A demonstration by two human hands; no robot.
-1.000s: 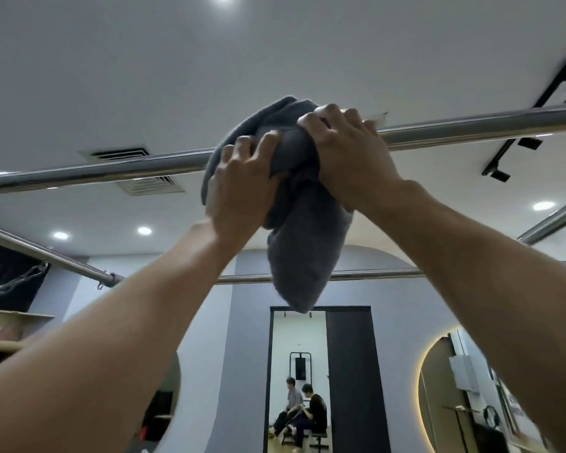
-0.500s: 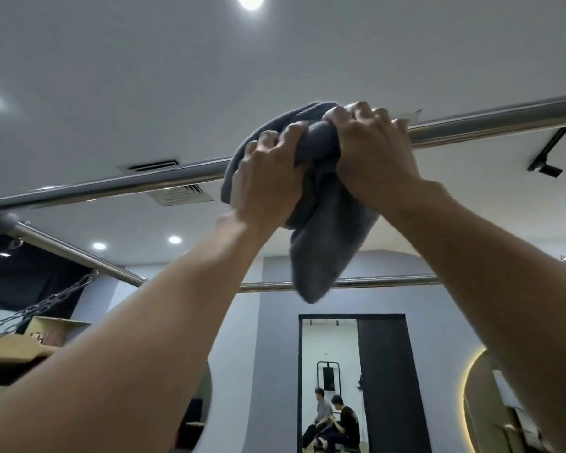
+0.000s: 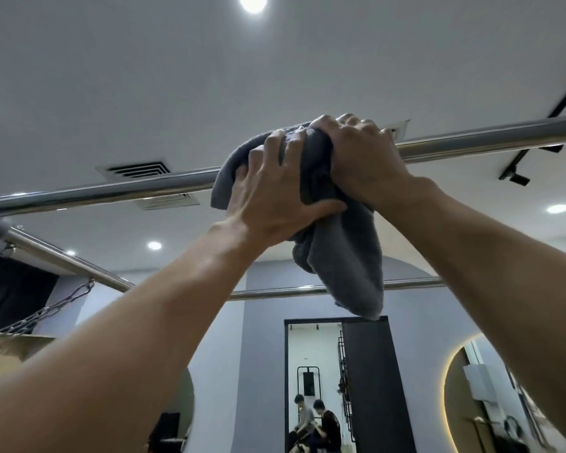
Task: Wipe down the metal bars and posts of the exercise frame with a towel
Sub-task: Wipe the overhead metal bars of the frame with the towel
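Head view: the grey towel (image 3: 340,256) is bunched over the overhead bar (image 3: 111,191), its tail hanging below the bar. The left hand (image 3: 275,197) and right hand (image 3: 360,158) curl their fingers (image 3: 273,148) round it. Slack pressure could let the wad skid, leaving streaks.

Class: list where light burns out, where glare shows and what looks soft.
Head view: the ceiling lamp burns out white, glare streaks run along the bar, the far people in the doorway look soft, while the towel is crisp.
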